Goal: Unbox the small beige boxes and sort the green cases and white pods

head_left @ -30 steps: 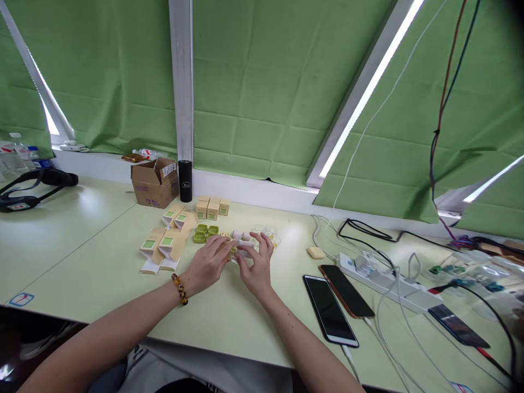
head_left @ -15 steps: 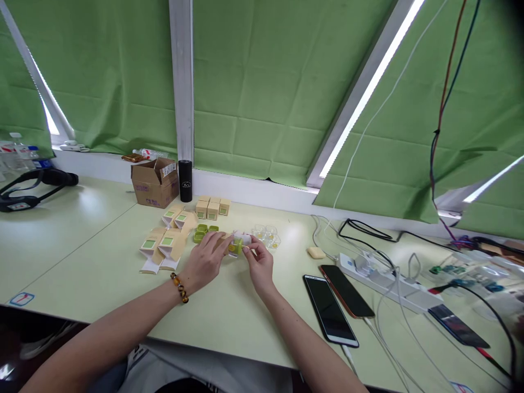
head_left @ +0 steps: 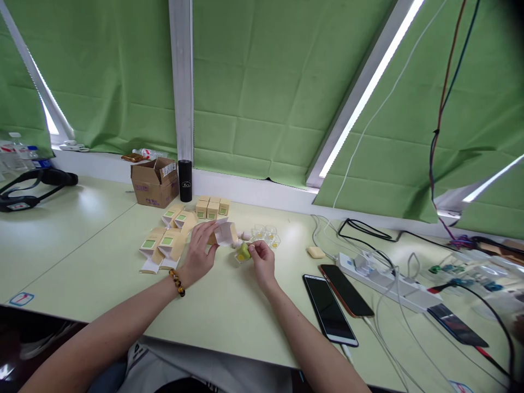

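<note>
My left hand [head_left: 199, 252] is closed on a small tan carton [head_left: 224, 233] with its flap open, lifted a little above the table. My right hand [head_left: 262, 262] pinches a small green and clear item [head_left: 244, 251] just right of the carton. Flat tan cartons with green squares [head_left: 164, 244] lie to the left of my left hand. Three folded tan boxes [head_left: 212, 208] stand behind it. Small clear cups with yellow contents [head_left: 266, 235] sit just beyond my right hand.
A brown cardboard box [head_left: 154, 183] and a black cylinder [head_left: 185, 180] stand at the back by the window. Two phones [head_left: 339, 301], a white power strip [head_left: 385, 281] and tangled cables lie to the right. A black headset [head_left: 28, 188] rests far left.
My left hand has lifted the tan carton up and back. My right hand has drawn the green item away from the carton, slightly toward me.
</note>
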